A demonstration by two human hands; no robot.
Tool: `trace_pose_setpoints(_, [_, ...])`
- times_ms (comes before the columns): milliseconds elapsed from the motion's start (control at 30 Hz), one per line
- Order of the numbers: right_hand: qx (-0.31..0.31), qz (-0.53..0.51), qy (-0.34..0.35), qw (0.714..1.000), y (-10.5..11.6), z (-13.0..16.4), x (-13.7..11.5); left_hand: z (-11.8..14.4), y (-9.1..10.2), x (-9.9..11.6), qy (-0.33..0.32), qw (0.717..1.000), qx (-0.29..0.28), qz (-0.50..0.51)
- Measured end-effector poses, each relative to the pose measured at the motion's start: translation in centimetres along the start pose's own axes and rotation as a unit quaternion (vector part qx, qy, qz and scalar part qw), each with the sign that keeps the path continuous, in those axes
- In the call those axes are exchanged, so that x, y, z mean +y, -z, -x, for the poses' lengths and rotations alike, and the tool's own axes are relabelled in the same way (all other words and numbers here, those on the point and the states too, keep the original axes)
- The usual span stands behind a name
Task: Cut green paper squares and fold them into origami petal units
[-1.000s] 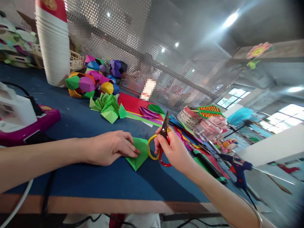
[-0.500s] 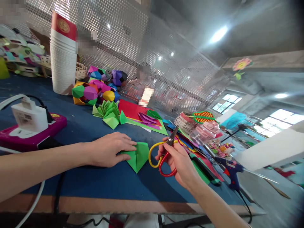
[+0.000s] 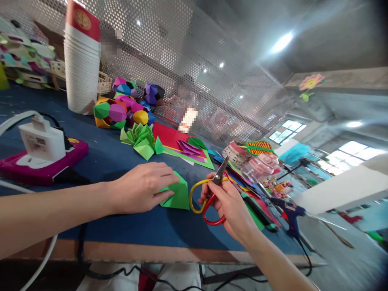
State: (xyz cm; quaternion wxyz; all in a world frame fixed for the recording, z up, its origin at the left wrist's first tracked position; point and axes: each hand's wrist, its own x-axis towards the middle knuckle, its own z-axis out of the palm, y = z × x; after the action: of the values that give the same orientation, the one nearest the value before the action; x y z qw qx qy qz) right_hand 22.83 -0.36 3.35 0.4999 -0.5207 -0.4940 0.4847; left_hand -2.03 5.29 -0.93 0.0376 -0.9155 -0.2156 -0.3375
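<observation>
My left hand [image 3: 148, 186] grips the left side of a folded green paper [image 3: 178, 195] between thumb and fingers, just above the blue table top. Part of the paper is hidden behind those fingers. In my right hand [image 3: 228, 202] is a pair of scissors [image 3: 218, 174] with one yellow and one red handle loop. Their blades look closed and point up and away from me, apart from the paper. Beyond my left hand lies a fan of folded light-green pieces [image 3: 141, 139].
Left stands a magenta power strip [image 3: 39, 169] with a white charger [image 3: 42, 141], and behind it a tall stack of paper cups [image 3: 81, 68]. Colourful paper balls [image 3: 109, 114], red paper [image 3: 168, 135] and a purple folded piece [image 3: 188, 147] lie farther back. A glue gun [image 3: 289, 214] rests right.
The green paper has turned in my left hand: its point faced me before, and now a straight edge does. My right hand keeps the scissors in nearly the same place.
</observation>
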Motion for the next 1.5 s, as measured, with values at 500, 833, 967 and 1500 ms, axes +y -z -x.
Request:
trace_pose_setpoints(500, [-0.012, 0.052, 0.019, 0.998, -0.4, 0.2, 0.3, 0.1, -0.2, 0.2, 0.033, 0.997, -0.046, -0.048])
trace_pose_setpoints(833, [-0.025, 0.060, 0.033, 0.997, -0.3, 0.4, 0.2, -1.7, -0.7, -1.4, 0.127, 0.945, -0.293, 0.067])
trace_pose_setpoints(967, [-0.029, 0.051, 0.032, 0.998, -0.4, 0.6, 0.3, -2.1, -1.0, -1.4, 0.112, 0.948, -0.291, 0.065])
trace_pose_setpoints(1500, [-0.041, 0.048, 0.044, 0.997, -0.1, 1.3, -0.1, -0.7, 0.4, 0.7, 0.177, 0.967, -0.181, -0.033])
